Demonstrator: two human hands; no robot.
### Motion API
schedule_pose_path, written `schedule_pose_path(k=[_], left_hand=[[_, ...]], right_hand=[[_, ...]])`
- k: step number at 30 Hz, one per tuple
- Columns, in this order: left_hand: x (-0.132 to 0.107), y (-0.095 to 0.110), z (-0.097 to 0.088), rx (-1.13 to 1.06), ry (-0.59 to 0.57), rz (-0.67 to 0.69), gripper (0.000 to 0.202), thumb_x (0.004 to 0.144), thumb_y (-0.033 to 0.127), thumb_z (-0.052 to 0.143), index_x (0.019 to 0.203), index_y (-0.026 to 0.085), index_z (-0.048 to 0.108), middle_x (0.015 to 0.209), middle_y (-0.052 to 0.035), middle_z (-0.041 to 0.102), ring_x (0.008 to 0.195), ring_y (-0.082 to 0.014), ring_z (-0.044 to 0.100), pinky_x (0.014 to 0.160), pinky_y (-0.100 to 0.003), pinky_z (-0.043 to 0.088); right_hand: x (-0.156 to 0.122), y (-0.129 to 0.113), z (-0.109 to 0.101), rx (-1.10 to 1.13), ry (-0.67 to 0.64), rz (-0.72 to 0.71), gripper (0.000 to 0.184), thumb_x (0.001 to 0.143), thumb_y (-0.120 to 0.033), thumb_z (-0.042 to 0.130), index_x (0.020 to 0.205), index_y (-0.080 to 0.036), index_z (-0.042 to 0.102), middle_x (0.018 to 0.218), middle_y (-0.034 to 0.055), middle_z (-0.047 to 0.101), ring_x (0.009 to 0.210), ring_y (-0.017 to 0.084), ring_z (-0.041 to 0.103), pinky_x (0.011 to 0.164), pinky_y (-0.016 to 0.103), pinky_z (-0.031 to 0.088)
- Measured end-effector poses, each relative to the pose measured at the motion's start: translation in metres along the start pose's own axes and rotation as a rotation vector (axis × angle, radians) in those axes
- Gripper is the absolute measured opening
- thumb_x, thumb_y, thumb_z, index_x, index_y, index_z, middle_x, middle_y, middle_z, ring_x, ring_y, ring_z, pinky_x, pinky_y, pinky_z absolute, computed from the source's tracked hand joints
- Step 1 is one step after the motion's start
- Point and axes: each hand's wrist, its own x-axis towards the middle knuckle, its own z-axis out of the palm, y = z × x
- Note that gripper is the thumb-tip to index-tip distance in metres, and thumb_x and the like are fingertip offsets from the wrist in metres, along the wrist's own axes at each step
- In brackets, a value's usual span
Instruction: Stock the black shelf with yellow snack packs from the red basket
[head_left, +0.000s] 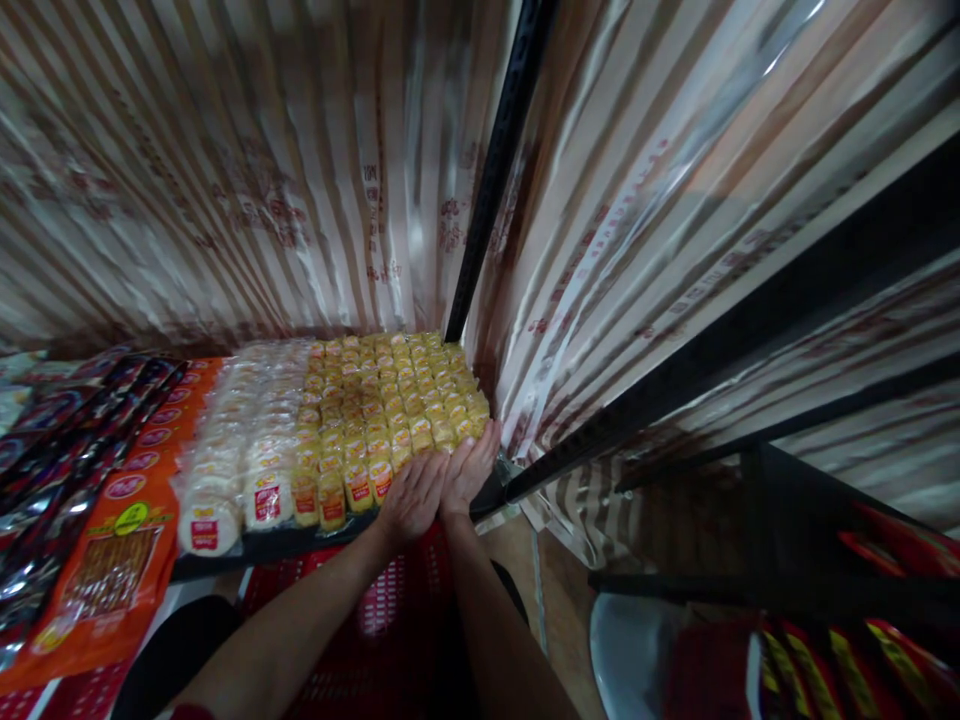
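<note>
Both my hands lie side by side against the front right corner of a block of small yellow wrapped snacks (409, 400), which stand in tight rows on a dark shelf. My left hand (415, 492) rests flat, fingers stretched out, on the front ends of the rows. Beside it, my right hand (469, 475) is also stretched out, its fingertips by the corner snacks. Neither hand appears to grasp anything. Left of the yellow rows are stacks of round white packaged snacks (212, 500) with red labels.
Orange snack bags (120, 550) and dark shiny packets (67, 450) lie farther left. A black upright post (491, 190) stands behind the shelf, before a pleated printed curtain (322, 180). Below my arms is a red basket (337, 640). Red and yellow packs (847, 670) sit lower right.
</note>
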Motion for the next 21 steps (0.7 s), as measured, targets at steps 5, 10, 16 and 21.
schedule_pose_path(k=[5, 10, 16, 21], left_hand=[[0.002, 0.002, -0.016, -0.084, 0.032, 0.0, 0.049, 0.087, 0.011, 0.035, 0.135, 0.01, 0.037, 0.121, -0.012, 0.06, 0.118, -0.022, 0.051, 0.101, -0.037, 0.038], [0.022, -0.005, -0.046, -0.213, -0.028, -0.077, 0.044, 0.087, 0.014, 0.032, 0.128, 0.015, 0.047, 0.124, -0.0095, 0.058, 0.121, -0.0195, 0.047, 0.104, -0.039, 0.036], [0.093, -0.03, -0.043, -0.311, -0.299, -0.083, 0.041, 0.092, 0.027, 0.03, 0.124, 0.014, 0.051, 0.142, -0.0094, 0.04, 0.136, -0.0202, 0.026, 0.111, -0.041, 0.027], [0.14, -0.049, -0.005, -0.312, -0.582, -0.017, 0.049, 0.094, 0.036, 0.023, 0.135, 0.016, 0.039, 0.149, -0.0068, 0.026, 0.139, -0.0205, 0.014, 0.114, -0.043, 0.015]], right_hand=[[0.0, -0.001, 0.0, -0.01, -0.028, 0.033, 0.056, 0.092, -0.03, 0.016, 0.136, 0.0, 0.03, 0.144, 0.0231, 0.028, 0.135, 0.026, 0.021, 0.109, 0.05, 0.021], [-0.001, -0.005, -0.002, -0.008, -0.024, 0.016, 0.054, 0.093, -0.031, 0.017, 0.137, -0.003, 0.03, 0.145, 0.0207, 0.029, 0.136, 0.024, 0.021, 0.108, 0.05, 0.022], [-0.003, -0.003, 0.001, -0.03, 0.006, 0.012, 0.055, 0.094, -0.035, 0.018, 0.138, -0.005, 0.03, 0.144, 0.0209, 0.031, 0.136, 0.024, 0.023, 0.106, 0.05, 0.025], [-0.004, 0.0, 0.002, -0.022, 0.031, 0.016, 0.054, 0.094, -0.035, 0.019, 0.137, -0.006, 0.033, 0.142, 0.0209, 0.035, 0.135, 0.026, 0.025, 0.105, 0.05, 0.026]])
